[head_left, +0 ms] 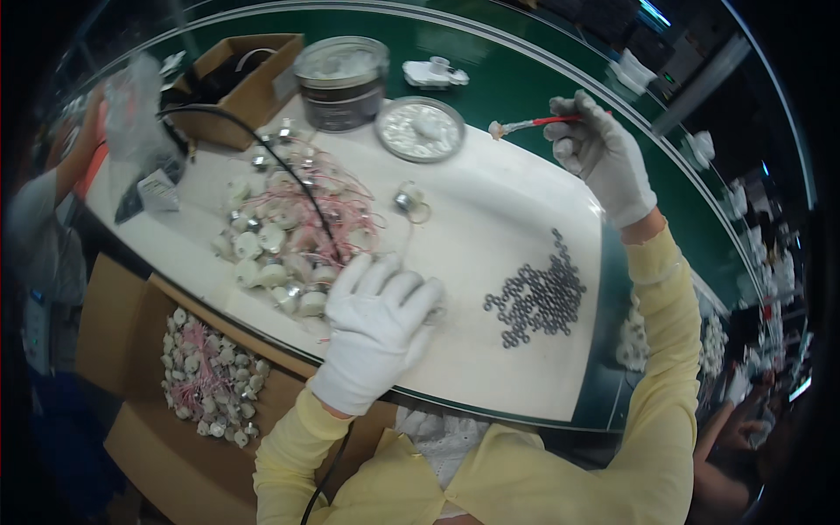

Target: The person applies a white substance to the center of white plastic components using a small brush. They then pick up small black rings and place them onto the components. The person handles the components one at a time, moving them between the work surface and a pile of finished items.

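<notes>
My right hand, in a white glove, is raised over the far right edge of the white work surface. It grips a small brush by its red handle; a whitish, paste-like clump sits on the tip. My left hand, also gloved, is low at the near right edge of a pile of small white motors with pink wires. Its fingers are curled downward, and what they hold is hidden beneath them. A single motor lies apart, just beyond the left hand.
Dark small rings lie spread at the right. Behind are a grey tub, its lid with white paste, and a cardboard box. A black cable crosses the pile. A large carton of motors stands near left. Another person's arm shows left.
</notes>
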Demonstrator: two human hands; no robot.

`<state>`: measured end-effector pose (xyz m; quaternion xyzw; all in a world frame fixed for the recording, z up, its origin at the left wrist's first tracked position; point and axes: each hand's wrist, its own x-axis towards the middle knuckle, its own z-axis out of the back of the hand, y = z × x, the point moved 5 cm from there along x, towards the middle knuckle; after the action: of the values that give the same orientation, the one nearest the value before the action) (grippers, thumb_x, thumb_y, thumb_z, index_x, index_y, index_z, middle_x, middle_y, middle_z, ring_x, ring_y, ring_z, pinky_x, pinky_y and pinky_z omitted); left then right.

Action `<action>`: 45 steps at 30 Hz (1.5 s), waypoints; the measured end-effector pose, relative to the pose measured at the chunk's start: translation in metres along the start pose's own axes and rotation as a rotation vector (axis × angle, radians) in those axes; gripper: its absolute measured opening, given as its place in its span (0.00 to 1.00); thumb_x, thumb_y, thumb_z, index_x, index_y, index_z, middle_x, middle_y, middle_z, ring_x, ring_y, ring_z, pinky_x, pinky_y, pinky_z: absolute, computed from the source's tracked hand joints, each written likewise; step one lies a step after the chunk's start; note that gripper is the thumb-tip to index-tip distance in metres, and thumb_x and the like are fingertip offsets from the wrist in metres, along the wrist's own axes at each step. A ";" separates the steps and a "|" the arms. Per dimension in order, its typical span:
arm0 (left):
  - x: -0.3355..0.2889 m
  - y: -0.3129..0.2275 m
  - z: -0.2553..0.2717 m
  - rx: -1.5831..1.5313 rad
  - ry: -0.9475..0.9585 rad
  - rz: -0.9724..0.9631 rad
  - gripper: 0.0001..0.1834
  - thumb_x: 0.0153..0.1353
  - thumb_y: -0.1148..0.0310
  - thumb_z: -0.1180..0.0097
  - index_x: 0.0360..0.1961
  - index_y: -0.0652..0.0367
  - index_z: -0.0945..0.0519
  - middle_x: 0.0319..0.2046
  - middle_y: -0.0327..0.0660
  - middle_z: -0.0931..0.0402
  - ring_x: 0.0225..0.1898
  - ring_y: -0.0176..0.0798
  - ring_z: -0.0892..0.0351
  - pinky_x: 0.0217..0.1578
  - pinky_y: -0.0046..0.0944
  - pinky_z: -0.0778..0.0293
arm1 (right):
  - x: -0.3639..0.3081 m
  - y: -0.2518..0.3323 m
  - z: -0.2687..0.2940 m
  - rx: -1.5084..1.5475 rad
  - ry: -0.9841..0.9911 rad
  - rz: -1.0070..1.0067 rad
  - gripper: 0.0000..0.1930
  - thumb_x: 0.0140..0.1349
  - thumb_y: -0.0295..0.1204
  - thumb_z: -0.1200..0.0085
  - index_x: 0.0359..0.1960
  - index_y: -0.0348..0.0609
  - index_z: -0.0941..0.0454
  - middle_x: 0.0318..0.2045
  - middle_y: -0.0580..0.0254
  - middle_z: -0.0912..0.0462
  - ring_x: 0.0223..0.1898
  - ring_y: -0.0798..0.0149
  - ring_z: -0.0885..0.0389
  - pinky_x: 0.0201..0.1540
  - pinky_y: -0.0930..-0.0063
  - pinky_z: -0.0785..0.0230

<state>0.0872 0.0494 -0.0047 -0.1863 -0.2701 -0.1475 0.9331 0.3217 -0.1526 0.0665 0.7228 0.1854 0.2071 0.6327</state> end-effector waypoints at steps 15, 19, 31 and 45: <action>-0.006 -0.008 -0.012 0.169 0.132 -0.019 0.19 0.58 0.69 0.36 0.52 0.53 0.19 0.48 0.43 0.20 0.58 0.56 0.25 0.66 0.61 0.36 | -0.257 0.039 0.149 -0.533 -0.781 -0.036 0.24 0.78 0.45 0.53 0.49 0.32 0.18 0.31 0.52 0.12 0.26 0.68 0.17 0.28 0.80 0.34; -0.009 -0.007 -0.011 0.184 0.198 0.016 0.17 0.63 0.72 0.40 0.53 0.57 0.19 0.50 0.45 0.20 0.60 0.57 0.25 0.68 0.62 0.38 | -0.269 0.008 0.155 -0.543 -0.869 -0.032 0.21 0.78 0.42 0.52 0.46 0.33 0.17 0.32 0.53 0.12 0.26 0.69 0.17 0.29 0.80 0.34; -0.007 -0.006 -0.015 0.214 0.229 0.034 0.18 0.60 0.74 0.41 0.52 0.58 0.19 0.49 0.45 0.20 0.59 0.58 0.24 0.67 0.65 0.39 | -0.270 -0.007 0.161 -0.548 -0.935 -0.026 0.20 0.79 0.40 0.53 0.46 0.34 0.17 0.30 0.54 0.12 0.24 0.72 0.18 0.25 0.83 0.37; -0.008 -0.005 -0.016 0.215 0.239 0.024 0.18 0.61 0.74 0.41 0.53 0.58 0.20 0.49 0.45 0.19 0.59 0.59 0.24 0.67 0.65 0.39 | -0.266 -0.014 0.163 -0.575 -0.903 -0.062 0.20 0.78 0.40 0.52 0.45 0.33 0.16 0.29 0.55 0.11 0.23 0.74 0.18 0.25 0.84 0.39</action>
<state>0.0860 0.0400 -0.0202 -0.0696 -0.1690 -0.1279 0.9748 0.1839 -0.4283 0.0172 0.5316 -0.1483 -0.1006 0.8278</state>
